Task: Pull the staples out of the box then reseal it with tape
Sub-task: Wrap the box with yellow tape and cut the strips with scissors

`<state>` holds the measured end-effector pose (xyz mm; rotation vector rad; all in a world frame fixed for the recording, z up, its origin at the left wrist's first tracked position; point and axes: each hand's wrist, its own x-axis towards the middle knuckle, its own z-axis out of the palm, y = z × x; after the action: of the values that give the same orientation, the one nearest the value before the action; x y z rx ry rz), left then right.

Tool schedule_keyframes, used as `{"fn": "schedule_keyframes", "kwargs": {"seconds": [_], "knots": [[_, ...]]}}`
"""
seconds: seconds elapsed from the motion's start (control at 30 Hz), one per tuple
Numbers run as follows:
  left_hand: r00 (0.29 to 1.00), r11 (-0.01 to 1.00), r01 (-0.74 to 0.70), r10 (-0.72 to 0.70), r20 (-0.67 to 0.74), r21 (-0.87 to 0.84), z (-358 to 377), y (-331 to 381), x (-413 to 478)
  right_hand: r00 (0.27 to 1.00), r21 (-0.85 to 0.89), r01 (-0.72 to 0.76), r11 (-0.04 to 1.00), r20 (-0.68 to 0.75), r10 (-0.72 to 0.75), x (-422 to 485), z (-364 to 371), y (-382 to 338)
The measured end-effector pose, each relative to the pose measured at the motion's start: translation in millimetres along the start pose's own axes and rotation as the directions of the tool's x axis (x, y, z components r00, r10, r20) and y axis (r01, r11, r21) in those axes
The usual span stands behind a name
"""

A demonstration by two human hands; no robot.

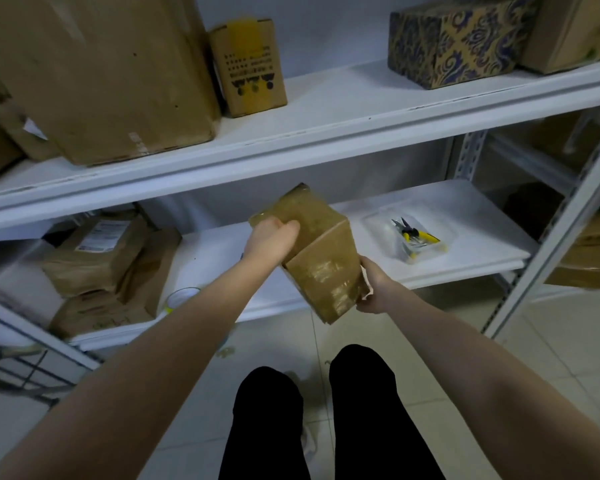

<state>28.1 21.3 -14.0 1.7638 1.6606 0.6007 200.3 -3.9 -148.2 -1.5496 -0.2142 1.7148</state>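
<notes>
A small brown cardboard box (pixel 321 252), glossy with clear tape, is held tilted in the air just in front of the lower shelf (pixel 465 258). My left hand (pixel 271 239) grips its upper left side with fingers curled over the top face. My right hand (pixel 373 287) holds its lower right corner from beneath. A clear plastic tray (pixel 378 225) on the lower shelf to the right holds yellow-handled pliers (pixel 414 233). A tape roll (pixel 179 299) peeks out behind my left forearm on the same shelf.
Brown parcels (pixel 97 258) are stacked at the left of the lower shelf. The upper shelf (pixel 343 123) carries a large carton (pixel 101 74), a small printed box (pixel 248 69) and a patterned box (pixel 454 43). A metal upright (pixel 548 237) stands at right. My legs are over the tiled floor.
</notes>
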Motion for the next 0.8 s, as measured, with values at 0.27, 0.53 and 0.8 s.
{"fn": "schedule_keyframes", "kwargs": {"seconds": [0.27,0.53,0.8], "knots": [[0.989,0.989,0.116,-0.123,-0.082,-0.090,-10.2,-16.4,11.6,0.985,-0.019,0.161,0.987,0.060,-0.160,3.3,-0.2,-4.6],[0.952,0.901,0.304,-0.282,0.116,-0.309,-0.8,-48.5,9.6,0.926,-0.073,0.361,0.930,-0.092,-0.366,-4.6,-23.2,-12.5],[0.926,0.875,0.378,-0.353,0.135,-0.302,4.2,-66.3,10.4,0.812,-0.167,0.555,0.815,-0.102,-0.574,-16.7,-33.0,-25.4]]}}
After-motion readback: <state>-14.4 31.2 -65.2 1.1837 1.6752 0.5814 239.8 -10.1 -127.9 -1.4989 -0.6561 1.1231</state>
